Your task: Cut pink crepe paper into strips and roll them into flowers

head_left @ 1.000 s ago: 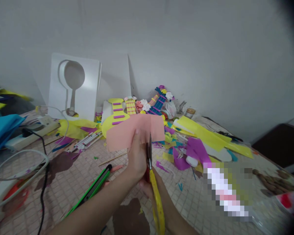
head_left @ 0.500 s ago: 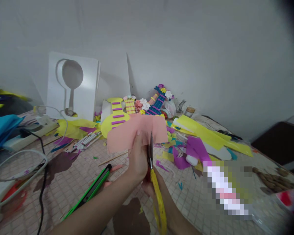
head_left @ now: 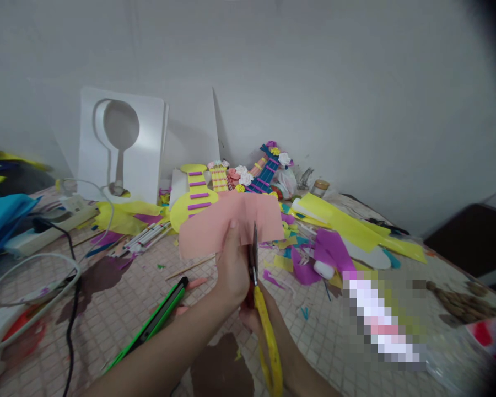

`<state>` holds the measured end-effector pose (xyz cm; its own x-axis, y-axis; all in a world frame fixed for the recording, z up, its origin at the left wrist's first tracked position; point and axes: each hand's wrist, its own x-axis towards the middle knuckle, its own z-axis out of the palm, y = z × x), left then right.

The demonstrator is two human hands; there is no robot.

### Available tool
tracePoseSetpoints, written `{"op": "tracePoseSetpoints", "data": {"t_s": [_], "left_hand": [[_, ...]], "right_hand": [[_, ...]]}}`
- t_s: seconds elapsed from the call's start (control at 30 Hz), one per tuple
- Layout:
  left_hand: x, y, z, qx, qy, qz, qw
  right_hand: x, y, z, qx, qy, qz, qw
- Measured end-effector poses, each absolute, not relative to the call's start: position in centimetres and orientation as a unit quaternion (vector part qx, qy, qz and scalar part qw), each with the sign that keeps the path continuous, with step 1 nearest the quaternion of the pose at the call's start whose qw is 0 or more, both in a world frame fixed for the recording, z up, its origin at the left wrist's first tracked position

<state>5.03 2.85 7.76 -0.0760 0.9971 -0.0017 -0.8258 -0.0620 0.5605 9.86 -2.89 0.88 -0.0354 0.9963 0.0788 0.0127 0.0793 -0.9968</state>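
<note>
A sheet of pink paper [head_left: 206, 229] is held up in front of me, with a fold or crease running down it right of its middle. My left hand [head_left: 232, 270] is closed on its lower edge, thumb upright against the near face. Yellow-handled scissors [head_left: 268, 336] point upward, their blades at the paper's lower right part. Behind the handles, my right hand [head_left: 251, 318] is closed around the scissors, most of its fingers hidden. A green box cutter [head_left: 155, 320] lies to the left, beside my left forearm.
Behind the paper stand a yellow paper guitar shape [head_left: 194, 198] and a blue one [head_left: 267, 175] with flowers. A white board with a cutout [head_left: 152, 149] leans on the wall. Purple paper [head_left: 333, 251] and yellow sheets [head_left: 343, 226] lie right; a black cable [head_left: 71, 320] runs left.
The left end of the pink paper has shifted very slightly left. Both hands and the scissors stay almost where they were.
</note>
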Motion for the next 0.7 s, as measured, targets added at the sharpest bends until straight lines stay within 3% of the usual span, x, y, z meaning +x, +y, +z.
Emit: {"op": "tracePoseSetpoints", "data": {"t_s": [0.7], "left_hand": [[4.95, 2.63, 7.69, 0.233, 0.241, 0.706, 0.624]], "right_hand": [[9.68, -2.8, 1.49, -0.455, -0.526, 0.497, 0.518]]}}
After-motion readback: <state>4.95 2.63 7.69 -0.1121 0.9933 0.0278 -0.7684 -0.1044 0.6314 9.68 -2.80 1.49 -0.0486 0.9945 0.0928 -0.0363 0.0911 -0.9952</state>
